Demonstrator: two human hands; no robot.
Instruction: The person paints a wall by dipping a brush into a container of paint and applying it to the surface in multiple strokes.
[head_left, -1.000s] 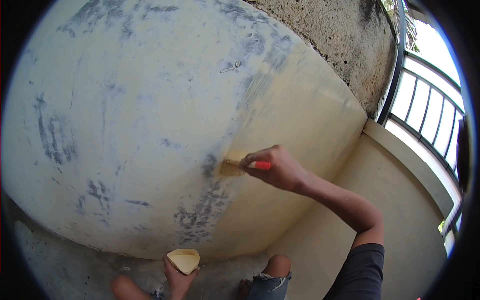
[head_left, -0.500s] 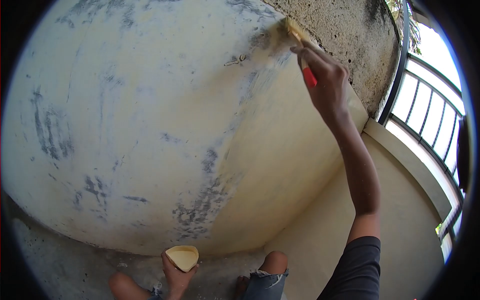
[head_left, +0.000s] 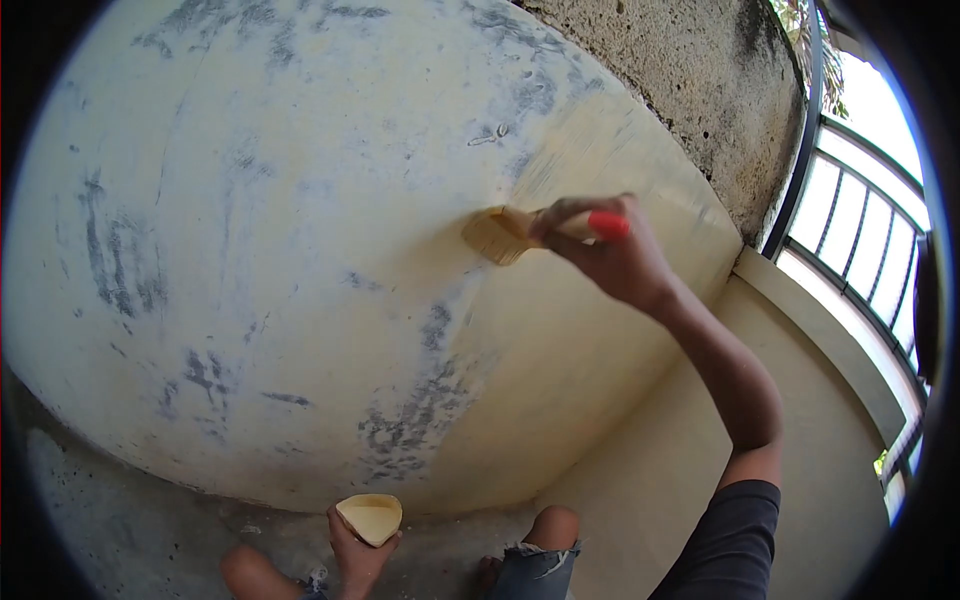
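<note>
My right hand (head_left: 610, 250) grips a paintbrush (head_left: 500, 234) by its handle, which has a red end. The bristles are wet with cream paint and lie at the wall (head_left: 330, 200), about mid-height. Low in the view, my left hand (head_left: 360, 553) is wrapped round a small container (head_left: 371, 518) with cream paint inside, held close to the foot of the wall. Right of the brush the wall has an even cream coat; to its left are pale, thinly covered areas with dark grey patches.
Rough bare concrete (head_left: 700, 90) borders the painted wall at the upper right. A plain side wall (head_left: 760, 390) meets it in a corner, with a metal railing (head_left: 865, 225) beyond. Below lies the concrete floor (head_left: 130, 510), and my bent knees (head_left: 553, 527) show at the bottom.
My right hand has brought the paintbrush down and left from the wall's top edge to its middle. My left hand with the container stays almost in place.
</note>
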